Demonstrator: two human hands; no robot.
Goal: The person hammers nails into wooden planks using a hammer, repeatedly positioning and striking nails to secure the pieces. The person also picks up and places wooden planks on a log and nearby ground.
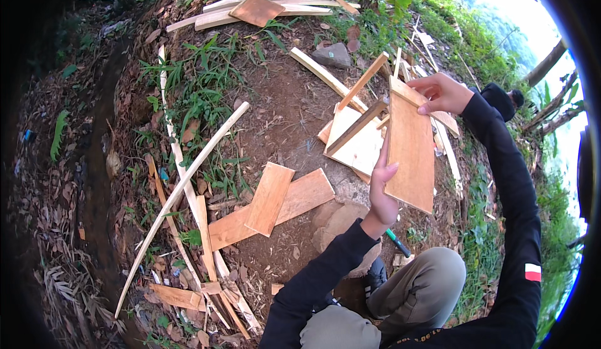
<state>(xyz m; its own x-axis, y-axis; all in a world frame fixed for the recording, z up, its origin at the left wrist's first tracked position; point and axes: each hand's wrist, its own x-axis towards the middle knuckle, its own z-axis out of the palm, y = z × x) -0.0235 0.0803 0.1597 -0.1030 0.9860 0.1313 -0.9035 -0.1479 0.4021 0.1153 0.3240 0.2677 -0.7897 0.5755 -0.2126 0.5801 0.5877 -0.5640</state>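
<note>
A flat wooden board (411, 161) is held up in front of me, tilted. My left hand (383, 192) grips its lower left edge, thumb on the near face. Across the board's upper end lies a narrower wooden strip (405, 92), pinched by my right hand (444, 93) between thumb and fingers. Whether strip and board are joined, I cannot tell. Just behind the board, a pale wooden panel with upright legs (354, 152) rests on the ground, partly hidden. Under my left forearm is a cut log stump (338, 224), with a green-and-black handle (398, 242) beside it.
Two loose boards (270, 199) lie crossed on the soil left of the stump. Long pale wood strips (181, 192) stretch along the left. More strips (275, 8) with a square board (256, 11) lie at the far side. A grey stone (333, 55) sits behind the panel.
</note>
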